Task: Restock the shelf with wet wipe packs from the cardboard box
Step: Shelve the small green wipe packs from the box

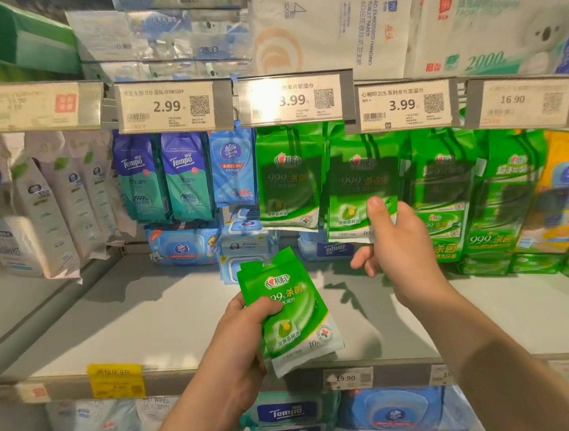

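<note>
My left hand (242, 336) grips a small stack of green wet wipe packs (293, 312), held upright over the front of the grey shelf (140, 317). My right hand (395, 243) is raised further back and pinches the lower right corner of a hanging green wet wipe pack (356, 191) between thumb and fingers. That pack hangs under the 3.99 price tags beside another green pack (288, 180) to its left. The cardboard box is not in view.
Blue Tempo and Vinda packs (183, 176) hang left of the green ones, white packs (45, 208) further left. Larger green bundles (473, 192) and a yellow pack (563, 191) stand at the right. Blue tubs (182, 245) lie at the shelf back. Price tags (295, 99) line the upper rail.
</note>
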Tool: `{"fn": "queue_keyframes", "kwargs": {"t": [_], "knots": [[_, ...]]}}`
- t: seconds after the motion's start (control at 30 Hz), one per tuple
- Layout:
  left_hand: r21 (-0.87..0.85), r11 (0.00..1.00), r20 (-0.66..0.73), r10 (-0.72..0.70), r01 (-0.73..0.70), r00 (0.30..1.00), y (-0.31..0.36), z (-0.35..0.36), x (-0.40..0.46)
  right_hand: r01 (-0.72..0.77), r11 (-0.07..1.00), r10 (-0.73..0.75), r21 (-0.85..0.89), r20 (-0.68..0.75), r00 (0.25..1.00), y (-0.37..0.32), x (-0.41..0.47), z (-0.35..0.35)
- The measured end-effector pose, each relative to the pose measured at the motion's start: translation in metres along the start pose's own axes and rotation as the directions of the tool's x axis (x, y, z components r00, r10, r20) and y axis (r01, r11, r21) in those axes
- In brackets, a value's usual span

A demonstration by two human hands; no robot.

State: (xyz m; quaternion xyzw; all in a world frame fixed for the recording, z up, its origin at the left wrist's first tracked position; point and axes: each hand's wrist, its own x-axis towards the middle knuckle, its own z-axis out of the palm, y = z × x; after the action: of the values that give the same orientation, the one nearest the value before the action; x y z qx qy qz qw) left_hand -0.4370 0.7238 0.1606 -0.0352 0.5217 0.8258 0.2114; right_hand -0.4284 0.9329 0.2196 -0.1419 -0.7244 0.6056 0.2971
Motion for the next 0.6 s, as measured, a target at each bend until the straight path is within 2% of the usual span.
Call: {"fn": "queue_keyframes", "kwargs": {"t": [0.2,0.27,0.37,0.47,0.6], "knots": [[0.031,0.999,-0.014,0.025,-0.024,1.0,0.001,-0.003,0.0,-0.143,0.985,0.14,0.099,0.034,0.99,0.012,-0.006,-0.003],[0.038,0.998,-0.007,0.044,-0.044,0.999,0.001,-0.004,0.0,-0.246,0.967,0.237,0.069,0.115,0.965,0.017,-0.017,-0.002],[0.044,0.996,-0.01,0.074,-0.074,0.997,0.001,-0.003,0.0,-0.353,0.932,0.358,-0.075,0.316,0.878,0.025,-0.039,-0.001],[0.057,0.994,-0.017,0.092,-0.091,0.996,0.0,0.0,0.0,-0.222,0.938,0.334,-0.264,0.529,0.78,0.027,-0.06,0.002],[0.102,0.987,-0.004,0.123,-0.122,0.992,0.002,0.002,-0.003,-0.068,0.949,0.243,-0.309,0.572,0.783,0.025,-0.067,0.004]]}}
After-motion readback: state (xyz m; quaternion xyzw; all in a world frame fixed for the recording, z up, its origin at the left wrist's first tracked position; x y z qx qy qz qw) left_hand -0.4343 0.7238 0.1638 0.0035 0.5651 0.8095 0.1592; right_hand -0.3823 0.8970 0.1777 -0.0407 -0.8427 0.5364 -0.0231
